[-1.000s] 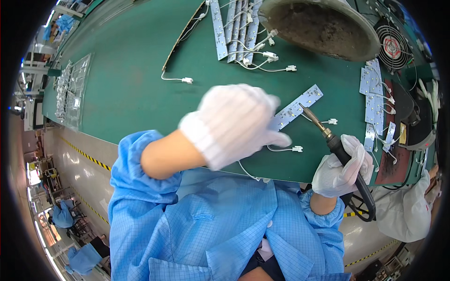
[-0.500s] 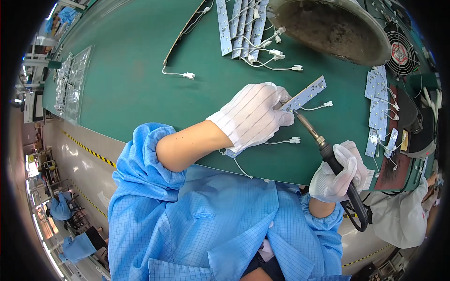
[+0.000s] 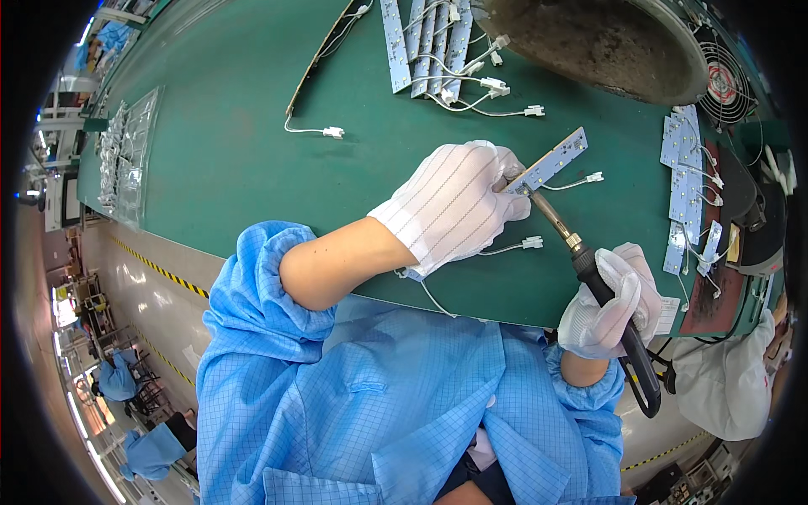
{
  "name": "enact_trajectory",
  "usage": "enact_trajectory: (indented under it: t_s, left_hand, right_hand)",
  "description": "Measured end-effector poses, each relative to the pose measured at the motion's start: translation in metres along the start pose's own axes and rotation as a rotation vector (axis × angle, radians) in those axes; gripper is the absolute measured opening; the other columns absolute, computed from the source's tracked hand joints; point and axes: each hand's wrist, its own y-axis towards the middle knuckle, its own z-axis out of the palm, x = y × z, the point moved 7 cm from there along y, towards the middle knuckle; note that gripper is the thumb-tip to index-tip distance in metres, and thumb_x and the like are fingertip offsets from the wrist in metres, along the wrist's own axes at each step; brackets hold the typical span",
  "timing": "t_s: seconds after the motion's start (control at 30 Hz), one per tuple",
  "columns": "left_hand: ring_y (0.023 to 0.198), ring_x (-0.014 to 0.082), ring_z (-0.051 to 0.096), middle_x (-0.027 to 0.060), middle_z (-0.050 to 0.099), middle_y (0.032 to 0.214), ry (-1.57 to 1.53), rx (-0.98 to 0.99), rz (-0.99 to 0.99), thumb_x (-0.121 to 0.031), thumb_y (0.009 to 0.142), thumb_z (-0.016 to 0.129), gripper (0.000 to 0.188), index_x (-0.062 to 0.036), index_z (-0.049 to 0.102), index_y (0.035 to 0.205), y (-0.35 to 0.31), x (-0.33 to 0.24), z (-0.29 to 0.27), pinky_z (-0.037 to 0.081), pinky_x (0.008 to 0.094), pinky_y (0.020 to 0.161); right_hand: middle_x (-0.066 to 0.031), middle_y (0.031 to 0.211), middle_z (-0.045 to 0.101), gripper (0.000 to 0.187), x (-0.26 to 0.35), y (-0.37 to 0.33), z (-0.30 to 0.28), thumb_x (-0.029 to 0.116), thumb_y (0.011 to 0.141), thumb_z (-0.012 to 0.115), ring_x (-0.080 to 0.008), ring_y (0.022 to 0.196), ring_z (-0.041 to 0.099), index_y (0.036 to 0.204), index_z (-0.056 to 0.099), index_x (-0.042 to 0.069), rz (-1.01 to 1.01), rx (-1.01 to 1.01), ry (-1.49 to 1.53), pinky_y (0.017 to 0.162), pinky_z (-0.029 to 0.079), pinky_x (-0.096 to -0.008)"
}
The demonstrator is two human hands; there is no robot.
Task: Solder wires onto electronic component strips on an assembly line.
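My left hand (image 3: 459, 204), in a white striped glove, is closed on the near end of an LED strip board (image 3: 551, 164), which tilts up to the right above the bench. A white lead with a plug (image 3: 594, 178) shows beside that board. My gloved right hand (image 3: 612, 301) grips a soldering iron (image 3: 599, 282) by its black handle. The iron's tip meets the board close to my left fingertips; whether it touches a solder joint is too small to tell. Under my left wrist, part of another board (image 3: 412, 274) pokes out, mostly hidden by the glove.
Several LED boards (image 3: 394, 50) with wired plugs lie at the back. A large round metal hood (image 3: 606, 50) and a fan (image 3: 722, 82) stand back right. More boards (image 3: 680, 198) lie at the right, by a soldering stand (image 3: 753, 223). Clear plastic trays (image 3: 135, 160) sit far left.
The view has shifted slightly. Both hands keep their holds, and the soldering iron's tip stays at the board near my left fingertips.
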Motion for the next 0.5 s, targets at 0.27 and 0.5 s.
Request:
enact_trajectory:
  t_s: [0.27, 0.5]
  left_hand:
    - [0.068, 0.0367, 0.057, 0.0204, 0.057, 0.073, -0.029, 0.002, -0.03, -0.02, 0.077, 0.062, 0.026, 0.0038, 0.064, 0.086, 0.001, 0.007, 0.002, 0.046, 0.041, 0.063]
    - [0.067, 0.0351, 0.057, 0.0198, 0.058, 0.071, -0.082, 0.051, -0.106, -0.024, 0.074, 0.063, 0.03, 0.0045, 0.063, 0.085, 0.004, 0.007, -0.002, 0.046, 0.0398, 0.062]
  right_hand:
    - [-0.0191, 0.074, 0.061, 0.013, 0.0, 0.007, -0.003, -0.001, 0.083, 0.043, -0.0237, 0.051, 0.054, 0.095, 0.045, -0.006, -0.021, -0.021, 0.124, 0.044, 0.041, -0.034]
    - [-0.0173, 0.075, 0.06, 0.014, -0.009, -0.007, -0.01, -0.001, 0.082, 0.042, -0.0236, 0.05, 0.054, 0.093, 0.047, -0.009, 0.026, -0.136, 0.058, 0.045, 0.041, -0.0353]
